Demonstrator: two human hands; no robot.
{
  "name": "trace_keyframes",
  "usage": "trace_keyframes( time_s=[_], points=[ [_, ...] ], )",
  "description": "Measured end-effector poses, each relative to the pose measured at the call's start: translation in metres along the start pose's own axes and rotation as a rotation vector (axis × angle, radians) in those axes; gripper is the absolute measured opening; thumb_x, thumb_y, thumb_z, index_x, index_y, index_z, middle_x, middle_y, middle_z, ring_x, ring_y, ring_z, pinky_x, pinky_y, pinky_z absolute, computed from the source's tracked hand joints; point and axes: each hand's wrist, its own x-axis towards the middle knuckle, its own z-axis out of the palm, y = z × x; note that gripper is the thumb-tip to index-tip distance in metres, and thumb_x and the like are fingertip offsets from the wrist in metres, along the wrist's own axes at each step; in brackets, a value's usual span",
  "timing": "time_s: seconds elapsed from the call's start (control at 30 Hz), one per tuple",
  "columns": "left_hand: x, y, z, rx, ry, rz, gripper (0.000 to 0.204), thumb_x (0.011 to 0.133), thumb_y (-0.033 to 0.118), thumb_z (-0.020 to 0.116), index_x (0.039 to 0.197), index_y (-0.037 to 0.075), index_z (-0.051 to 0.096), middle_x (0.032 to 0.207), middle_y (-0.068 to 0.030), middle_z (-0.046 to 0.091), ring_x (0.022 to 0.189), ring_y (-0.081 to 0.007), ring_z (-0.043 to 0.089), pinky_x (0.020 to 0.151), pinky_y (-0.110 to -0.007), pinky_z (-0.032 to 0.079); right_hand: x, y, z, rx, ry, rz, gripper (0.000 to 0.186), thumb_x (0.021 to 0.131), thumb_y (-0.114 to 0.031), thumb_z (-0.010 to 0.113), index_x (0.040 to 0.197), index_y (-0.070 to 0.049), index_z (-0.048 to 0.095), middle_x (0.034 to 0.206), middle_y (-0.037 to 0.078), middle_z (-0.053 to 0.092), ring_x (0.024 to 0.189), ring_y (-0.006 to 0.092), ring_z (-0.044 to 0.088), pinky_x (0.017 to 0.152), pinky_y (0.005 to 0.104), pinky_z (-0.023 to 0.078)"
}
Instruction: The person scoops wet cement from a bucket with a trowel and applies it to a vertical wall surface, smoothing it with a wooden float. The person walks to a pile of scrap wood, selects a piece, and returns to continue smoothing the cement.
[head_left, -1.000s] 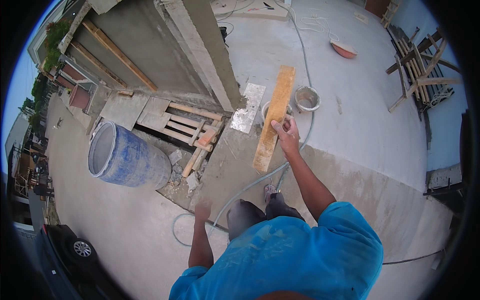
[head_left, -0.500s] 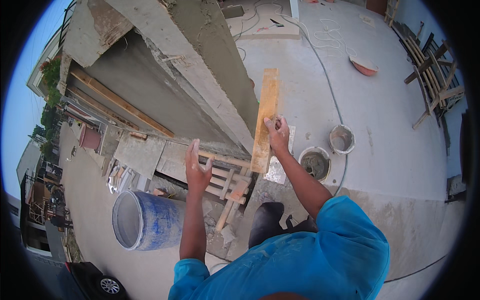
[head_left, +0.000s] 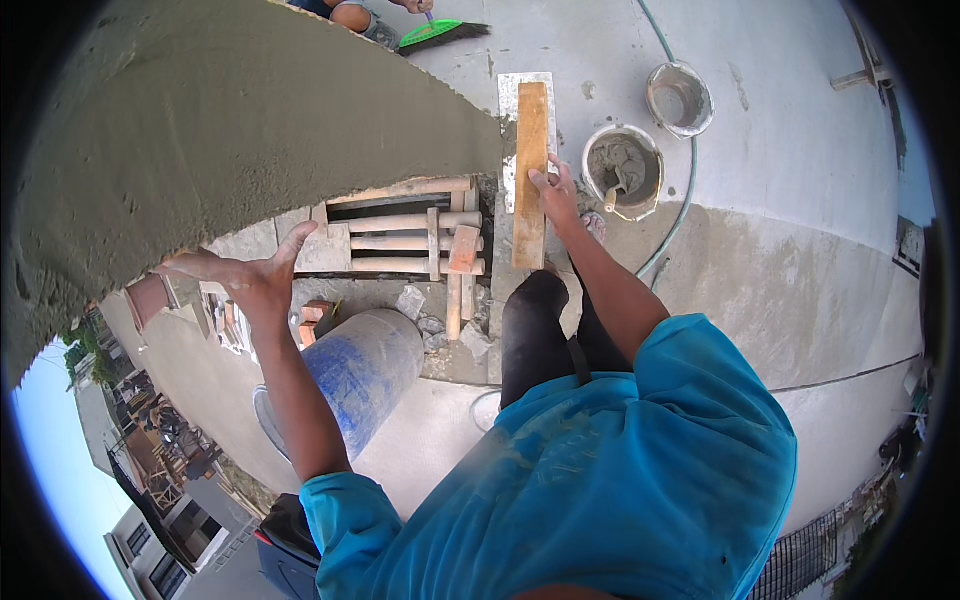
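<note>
A straight, flat wooden board [head_left: 531,170] is in my right hand [head_left: 558,197], with the fingers closed round its right edge about midway along. Its far end is close to the right tip of a grey plastered slab [head_left: 270,120]. My left hand [head_left: 262,285] is at the slab's lower edge, thumb stretched out and fingers spread toward the left. Whether those fingers touch the plaster I cannot tell. Beyond the board lies a whitish splattered sheet [head_left: 508,95] on the floor.
A bucket of mortar [head_left: 625,165] with a tool in it and a smaller pail [head_left: 680,98] stand at right, by a hose [head_left: 690,190]. Below the slab are a wooden frame [head_left: 400,222] and a blue drum [head_left: 375,370]. Another person's hand [head_left: 412,5] holds a green broom [head_left: 440,35].
The view has swung, and the plastered slab now fills the upper left. My left hand has moved left to its edge. The board stays in my right hand. A person with a broom has appeared.
</note>
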Motion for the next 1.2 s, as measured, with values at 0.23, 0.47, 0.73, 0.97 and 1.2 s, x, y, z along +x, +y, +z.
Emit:
trace_keyframes(
  time_s=[0.23,0.47,0.73,0.97,1.2],
  points=[
    [-0.058,-0.034,0.013,0.181,-0.467,-0.718,0.116,0.073,0.054,0.082,0.134,-0.023,0.021,0.112,-0.0283,0.054,0.103,-0.0328,0.055,0.101,-0.047,0.042,0.069,0.117,-0.049,-0.298,0.124,0.13,0.061,0.088,-0.022,0.073,0.144,-0.014,0.048,0.096,0.006,0.066,0.085,0.0142,0.063,0.077,0.0301,0.05],
    [-0.093,-0.012,0.026,-0.069,0.101,-0.479,0.108,0.08,0.053,0.076,0.145,-0.008,0.015,0.137,-0.0233,0.032,0.123,-0.033,0.041,0.109,-0.05,0.035,0.179,0.242,-0.047,-0.259,0.143,0.127,0.062,0.088,-0.024,0.072,0.144,-0.015,0.048,0.102,0.006,0.065,0.094,0.0157,0.061,0.081,0.0314,0.05],
    [-0.225,0.093,0.17,-0.479,0.028,-0.398,0.115,0.082,0.057,0.073,0.156,0.008,0.0,0.162,-0.0206,0.003,0.146,-0.0361,0.021,0.118,-0.055,0.024,0.302,0.341,-0.038,-0.227,0.172,0.031,0.063,0.09,-0.02,0.072,0.147,-0.011,0.046,0.098,0.005,0.063,0.085,0.0135,0.06,0.077,0.0299,0.05],
    [-0.348,0.214,0.409,-0.484,-0.201,-0.424,0.146,0.068,0.05,0.088,0.15,0.003,-0.023,0.158,-0.026,-0.013,0.149,-0.0431,0.0,0.122,-0.057,0.006,0.394,0.417,-0.023,-0.349,0.134,-0.159,0.063,0.09,-0.022,0.071,0.146,-0.011,0.047,0.114,0.013,0.066,0.095,0.0195,0.064,0.087,0.0323,0.05],
    [-0.378,0.28,0.507,-1.788,-0.251,-1.548,0.113,0.087,0.08,0.039,0.155,0.002,-0.007,0.159,-0.0268,0.005,0.147,-0.0447,0.015,0.117,-0.056,0.022,0.449,0.433,-0.001,-0.326,0.123,-0.229,0.063,0.087,-0.03,0.07,0.144,-0.011,0.05,0.135,0.016,0.058,0.122,0.0265,0.055,0.103,0.0361,0.043]
  ],
)
